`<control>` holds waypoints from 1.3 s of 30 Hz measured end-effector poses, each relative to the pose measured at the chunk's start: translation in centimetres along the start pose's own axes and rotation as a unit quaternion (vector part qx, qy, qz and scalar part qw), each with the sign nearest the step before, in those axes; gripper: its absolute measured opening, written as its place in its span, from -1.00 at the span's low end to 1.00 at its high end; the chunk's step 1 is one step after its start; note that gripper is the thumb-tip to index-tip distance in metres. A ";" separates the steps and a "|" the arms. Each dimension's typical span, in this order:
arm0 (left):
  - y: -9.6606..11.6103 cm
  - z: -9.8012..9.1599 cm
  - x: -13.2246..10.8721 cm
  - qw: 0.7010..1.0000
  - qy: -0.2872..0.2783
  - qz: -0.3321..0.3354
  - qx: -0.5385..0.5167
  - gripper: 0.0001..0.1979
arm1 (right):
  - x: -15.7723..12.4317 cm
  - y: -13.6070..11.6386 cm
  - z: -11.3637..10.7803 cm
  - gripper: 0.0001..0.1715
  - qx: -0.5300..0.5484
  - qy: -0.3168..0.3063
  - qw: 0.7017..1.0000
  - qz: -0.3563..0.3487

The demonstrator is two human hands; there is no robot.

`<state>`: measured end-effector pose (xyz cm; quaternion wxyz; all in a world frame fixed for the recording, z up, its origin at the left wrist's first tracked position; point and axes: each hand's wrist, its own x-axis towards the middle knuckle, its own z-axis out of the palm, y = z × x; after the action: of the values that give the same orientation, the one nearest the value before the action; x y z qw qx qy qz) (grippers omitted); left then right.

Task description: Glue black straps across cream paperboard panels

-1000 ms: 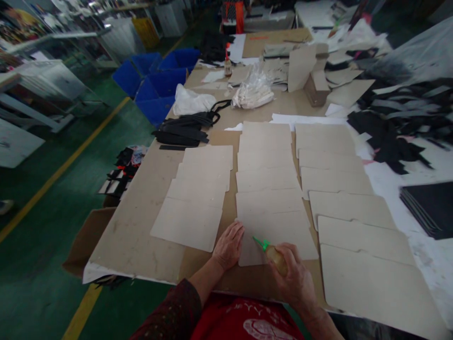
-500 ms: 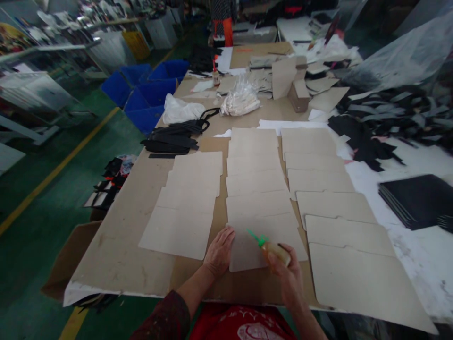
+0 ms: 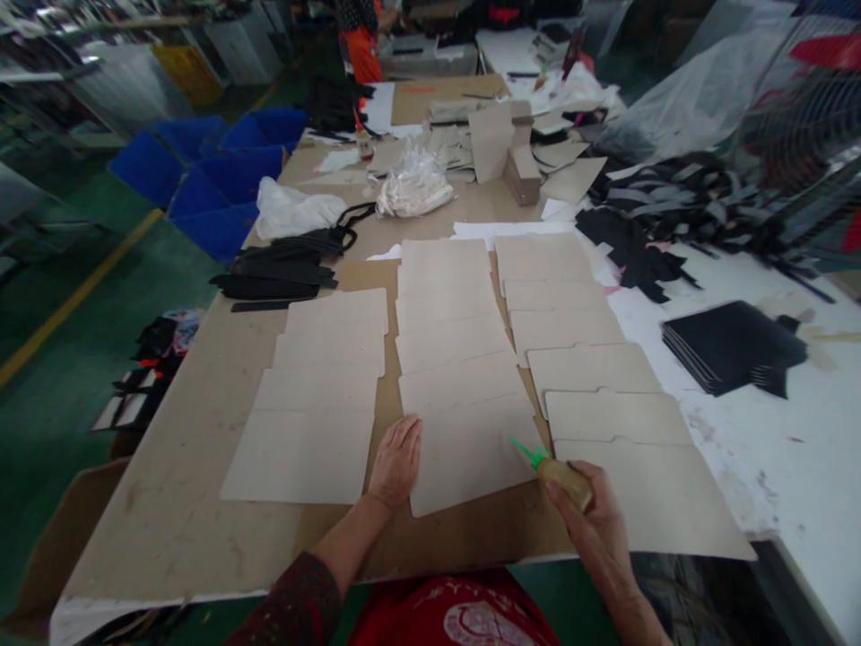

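— What's in front of me, biggest first?

— The bench [image 3: 202,502], a brown top. On it are three columns of grey card sheets [image 3: 444,305], overlapping from near to far. A stack of black pieces [image 3: 730,345] sits to the right, with blue bins [image 3: 215,188] on the floor far left.

— Which sheet is in play?

— The nearest middle sheet [image 3: 471,458]. My left hand [image 3: 395,462] lies open and flat, palm down, on its left edge. My right hand [image 3: 595,520] is closed around a small squeeze bottle [image 3: 563,477], near the sheet's right edge.

— And the tip?

— The green nozzle [image 3: 528,451] points far-left over that edge. I can't tell whether it touches the card.

— So what step is this?

— I'd judge it as applying adhesive to this sheet, with the tip at the right side. The next move calls for a steady squeeze, and the left hand must pin the sheet so it can't slide on the one beneath.
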<state>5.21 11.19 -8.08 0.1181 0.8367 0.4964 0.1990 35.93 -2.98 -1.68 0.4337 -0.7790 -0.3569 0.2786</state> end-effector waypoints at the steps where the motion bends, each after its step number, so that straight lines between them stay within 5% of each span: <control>1: 0.0 0.0 0.0 1.000 -0.001 0.002 0.002 -0.63 | 0.1 0.1 0.2 -0.48 -0.017 -0.006 1.000 -0.017; 9: -0.2 -0.2 -0.1 1.000 0.004 0.014 0.005 -0.61 | 1.5 -1.0 0.5 -0.61 -0.129 -0.028 0.984 -0.117; 20: -0.5 0.0 -0.2 1.000 0.002 0.023 -0.006 -0.58 | 2.0 -1.9 -1.3 -0.64 -0.166 -0.073 0.980 -0.077; 25: -0.7 -0.2 0.2 1.000 -0.003 0.029 -0.007 -0.62 | 1.7 -2.1 0.5 -0.46 -0.045 -0.072 0.996 0.038; 29: -1.0 -0.4 0.3 0.999 -0.011 0.044 -0.012 -0.62 | 2.8 -3.5 2.6 -0.30 0.126 -0.022 0.980 0.150; 33: -1.0 -0.4 0.1 0.999 -0.017 0.050 -0.013 -0.58 | 5.5 -4.6 3.8 -0.28 0.093 0.021 0.992 0.080; 39: -1.0 -0.5 0.0 0.999 -0.020 0.043 -0.009 -0.54 | 8.0 -4.2 4.5 -0.37 -0.020 0.008 1.000 -0.023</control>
<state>4.21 11.66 -8.04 0.1269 0.8601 0.4552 0.1919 35.96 7.12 -1.12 0.4275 -0.7814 -0.3762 0.2553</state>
